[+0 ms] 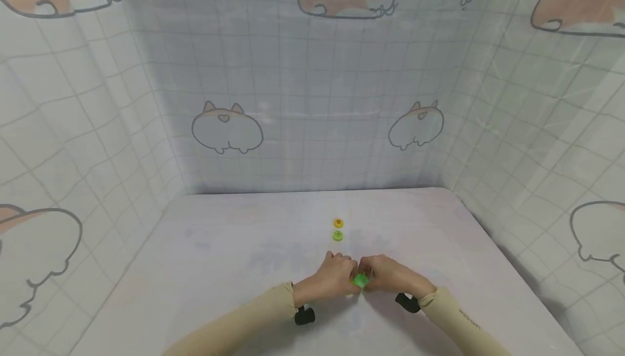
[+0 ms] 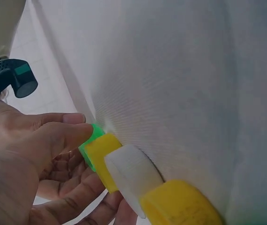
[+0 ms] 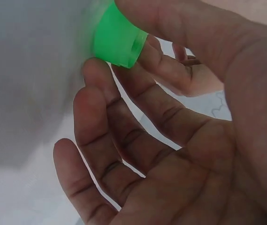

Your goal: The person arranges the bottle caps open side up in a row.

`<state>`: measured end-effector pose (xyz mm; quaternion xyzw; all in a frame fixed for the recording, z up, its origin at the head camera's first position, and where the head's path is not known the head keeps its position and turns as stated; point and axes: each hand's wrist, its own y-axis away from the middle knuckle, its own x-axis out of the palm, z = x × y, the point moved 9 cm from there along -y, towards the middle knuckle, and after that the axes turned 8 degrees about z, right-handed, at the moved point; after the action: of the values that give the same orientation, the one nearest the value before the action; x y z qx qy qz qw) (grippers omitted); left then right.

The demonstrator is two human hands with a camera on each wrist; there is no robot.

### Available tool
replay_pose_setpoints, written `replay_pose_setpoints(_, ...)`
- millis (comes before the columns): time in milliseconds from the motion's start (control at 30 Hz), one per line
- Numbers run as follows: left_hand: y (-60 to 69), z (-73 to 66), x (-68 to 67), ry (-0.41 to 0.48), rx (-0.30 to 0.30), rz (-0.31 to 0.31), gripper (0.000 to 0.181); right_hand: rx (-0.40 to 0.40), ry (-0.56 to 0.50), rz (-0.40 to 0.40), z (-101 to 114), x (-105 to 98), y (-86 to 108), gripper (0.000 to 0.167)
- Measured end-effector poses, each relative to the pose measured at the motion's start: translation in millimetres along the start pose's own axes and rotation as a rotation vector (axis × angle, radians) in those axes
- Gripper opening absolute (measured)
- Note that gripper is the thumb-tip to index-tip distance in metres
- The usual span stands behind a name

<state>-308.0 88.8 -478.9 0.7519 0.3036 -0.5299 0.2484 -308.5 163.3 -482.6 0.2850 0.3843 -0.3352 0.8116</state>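
A green bottle cap (image 1: 361, 280) sits between both hands over the table. My right hand (image 1: 393, 274) pinches it between thumb and forefinger, its other fingers spread in the right wrist view. My left hand (image 1: 333, 277) has thumb and forefinger on either side of a yellow bottle cap (image 2: 104, 159), right beside the green one. Closer to the left wrist camera are a white bottle cap (image 2: 132, 176) and a second yellow bottle cap (image 2: 180, 206). The left hand hides these two in the head view.
Farther back on the table (image 1: 234, 236) lie a yellow round cap (image 1: 338, 223) with a dark mark and a yellow-green cap (image 1: 338, 235), one behind the other. Cloth printed with grid lines and cartoon dogs hangs around the back and both sides.
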Motion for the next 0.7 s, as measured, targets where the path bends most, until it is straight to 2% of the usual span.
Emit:
replay_pose_setpoints(167, -2.5, 1.5, 4.1, 0.007, -0.002, 0.02, 0.025, -0.001, -0.011, 0.011, -1, 3, -1.6, 0.028)
replay_pose_setpoints(433, -4.5, 5.4, 9.9, 0.045, -0.036, 0.062, 0.026, -0.004, -0.003, 0.024, -4, 5, -2.9, 0.032)
replay_pose_setpoints(567, -2.5, 7.6, 8.4, 0.105, -0.035, 0.08, 0.032, 0.028, -0.005, 0.044, -7, 4, -0.6, 0.038)
replay_pose_setpoints(700, 1.1, 12.2, 0.3, 0.197, -0.027, 0.094, 0.041, 0.037, -0.004, 0.054, -3, -2, 2.6, 0.044)
